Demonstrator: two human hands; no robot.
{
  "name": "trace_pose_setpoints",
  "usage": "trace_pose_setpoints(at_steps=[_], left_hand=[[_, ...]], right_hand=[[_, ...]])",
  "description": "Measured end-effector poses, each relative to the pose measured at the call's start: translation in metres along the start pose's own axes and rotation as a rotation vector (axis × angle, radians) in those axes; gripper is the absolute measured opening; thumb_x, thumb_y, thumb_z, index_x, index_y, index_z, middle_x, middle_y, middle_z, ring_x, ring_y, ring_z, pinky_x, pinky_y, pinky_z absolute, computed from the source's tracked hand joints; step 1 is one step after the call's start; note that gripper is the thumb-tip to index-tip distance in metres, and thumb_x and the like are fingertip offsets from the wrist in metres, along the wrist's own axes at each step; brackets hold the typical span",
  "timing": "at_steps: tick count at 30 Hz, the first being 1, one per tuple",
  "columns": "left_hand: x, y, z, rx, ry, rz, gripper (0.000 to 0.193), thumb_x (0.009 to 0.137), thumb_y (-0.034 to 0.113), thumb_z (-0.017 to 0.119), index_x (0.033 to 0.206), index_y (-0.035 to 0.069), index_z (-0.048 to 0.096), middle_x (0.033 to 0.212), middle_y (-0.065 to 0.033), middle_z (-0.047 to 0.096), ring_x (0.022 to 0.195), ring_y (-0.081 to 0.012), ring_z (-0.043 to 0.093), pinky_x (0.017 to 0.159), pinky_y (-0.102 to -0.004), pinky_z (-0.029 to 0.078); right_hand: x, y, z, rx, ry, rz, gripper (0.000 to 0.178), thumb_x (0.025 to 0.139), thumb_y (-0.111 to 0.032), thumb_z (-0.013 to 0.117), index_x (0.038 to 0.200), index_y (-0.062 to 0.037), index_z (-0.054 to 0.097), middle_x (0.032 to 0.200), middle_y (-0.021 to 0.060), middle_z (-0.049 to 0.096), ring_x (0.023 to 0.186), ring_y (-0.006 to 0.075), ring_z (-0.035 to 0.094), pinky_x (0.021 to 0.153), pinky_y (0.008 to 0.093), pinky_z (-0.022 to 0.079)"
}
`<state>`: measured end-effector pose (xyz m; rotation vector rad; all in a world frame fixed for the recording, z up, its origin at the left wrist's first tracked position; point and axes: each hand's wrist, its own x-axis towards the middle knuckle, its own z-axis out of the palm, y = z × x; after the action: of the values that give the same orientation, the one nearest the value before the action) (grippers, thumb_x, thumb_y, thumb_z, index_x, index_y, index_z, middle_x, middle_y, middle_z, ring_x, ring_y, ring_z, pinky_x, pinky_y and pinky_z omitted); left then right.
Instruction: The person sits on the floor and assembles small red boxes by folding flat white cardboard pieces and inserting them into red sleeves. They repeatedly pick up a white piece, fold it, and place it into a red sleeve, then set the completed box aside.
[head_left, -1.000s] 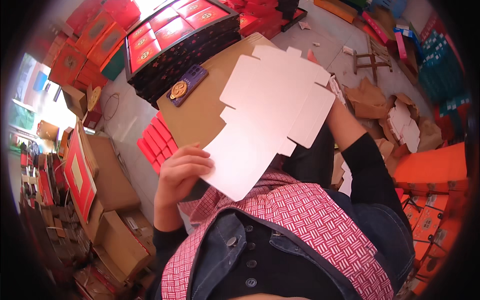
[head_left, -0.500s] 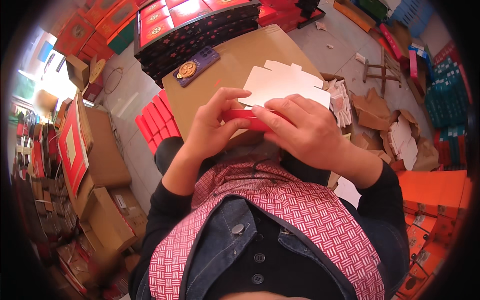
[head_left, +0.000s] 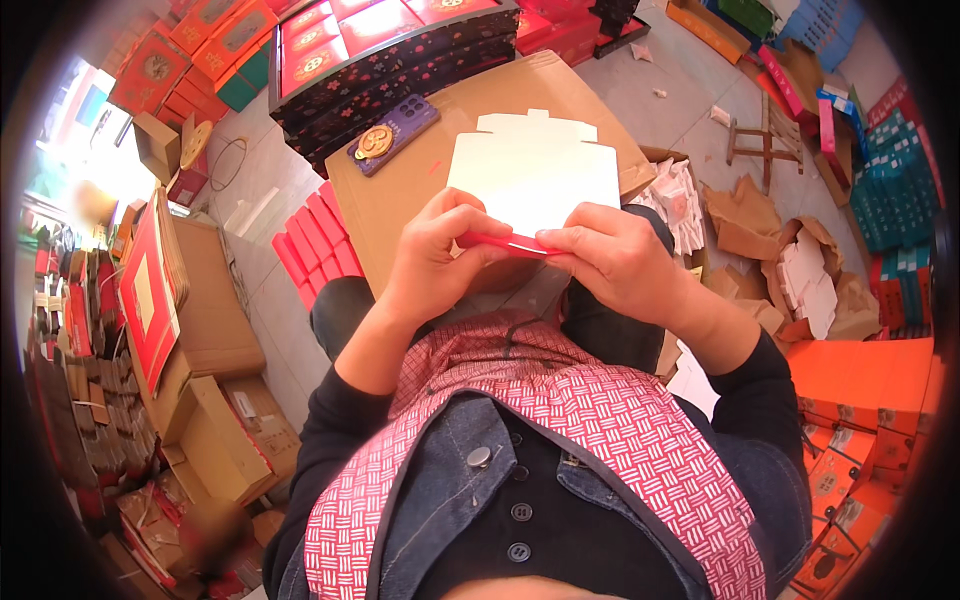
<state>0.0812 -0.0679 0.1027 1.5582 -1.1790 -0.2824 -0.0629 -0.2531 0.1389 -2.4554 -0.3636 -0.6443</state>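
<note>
A flat white die-cut carton blank (head_left: 535,175) with small tabs on its far edge lies over a brown cardboard box (head_left: 390,205) in front of me. Between my hands, at the blank's near edge, is a narrow red folded strip (head_left: 516,244). It looks like part of the same blank, though the join is partly hidden by fingers. My left hand (head_left: 435,255) pinches the strip's left end between thumb and fingers. At the other end, my right hand (head_left: 620,260) pinches it the same way, its fingertips close to the middle.
A purple phone (head_left: 405,128) with a gold round grip lies on the cardboard box. Behind it stand stacked dark floral trays of red boxes (head_left: 390,75). Small red boxes (head_left: 315,245) sit at the left; orange boxes (head_left: 860,385) and torn brown paper (head_left: 745,220) are at the right.
The white blank has turned squarer to me and shifted left and nearer. My right hand has drawn back from over the strip to its right end, and the strip looks thinner.
</note>
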Motion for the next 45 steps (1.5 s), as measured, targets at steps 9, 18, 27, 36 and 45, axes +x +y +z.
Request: trace_pose_setpoints(at_steps=[9,18,27,36,45], left_hand=[[0.002,-0.003,0.002,0.133,0.090,0.052,0.017,0.067,-0.001,0.076,0.081,0.004,0.068,0.100,-0.0108,0.061,0.090,-0.0230,0.060,0.076,-0.0305,0.049],[0.003,-0.030,0.006,-0.614,0.173,-0.095,0.004,0.086,0.000,0.064,0.089,0.002,0.064,0.095,-0.0048,0.066,0.086,-0.0134,0.060,0.080,-0.0263,0.048],[0.033,0.017,0.006,-0.985,0.018,-0.012,0.008,0.090,0.009,0.062,0.093,0.004,0.057,0.087,-0.0027,0.062,0.083,-0.0099,0.060,0.077,-0.0261,0.050],[0.000,0.008,0.038,-0.847,-0.161,-0.491,0.022,0.088,0.016,0.068,0.103,0.002,0.061,0.099,-0.0015,0.065,0.093,-0.0085,0.058,0.086,-0.0263,0.047],[-0.001,0.004,0.074,-0.291,-0.214,-0.570,0.027,0.083,0.020,0.071,0.100,0.001,0.062,0.091,-0.0069,0.066,0.087,-0.0126,0.060,0.079,-0.0302,0.049]], right_hand=[[-0.008,0.005,0.008,-0.057,0.042,-0.071,0.010,0.077,-0.004,0.070,0.085,-0.0022,0.065,0.067,0.0097,0.056,0.059,0.0258,0.058,0.053,0.0340,0.047],[-0.018,-0.026,-0.014,-0.051,0.426,-0.223,0.009,0.077,-0.002,0.068,0.086,-0.0006,0.066,0.080,0.0135,0.064,0.071,0.0272,0.063,0.062,0.0338,0.052],[-0.037,0.062,0.056,1.235,0.355,0.653,0.046,0.097,-0.037,0.044,0.123,0.0002,0.053,0.110,0.0180,0.064,0.096,0.0331,0.064,0.086,0.0422,0.053],[-0.049,0.104,0.000,1.648,-0.068,0.745,0.046,0.100,-0.037,0.040,0.127,-0.0009,0.050,0.114,0.0126,0.061,0.100,0.0243,0.061,0.086,0.0352,0.051],[-0.079,0.110,-0.043,1.316,-0.474,1.044,0.052,0.102,-0.041,0.033,0.133,-0.0021,0.047,0.120,0.0083,0.059,0.105,0.0166,0.059,0.089,0.0299,0.048]])
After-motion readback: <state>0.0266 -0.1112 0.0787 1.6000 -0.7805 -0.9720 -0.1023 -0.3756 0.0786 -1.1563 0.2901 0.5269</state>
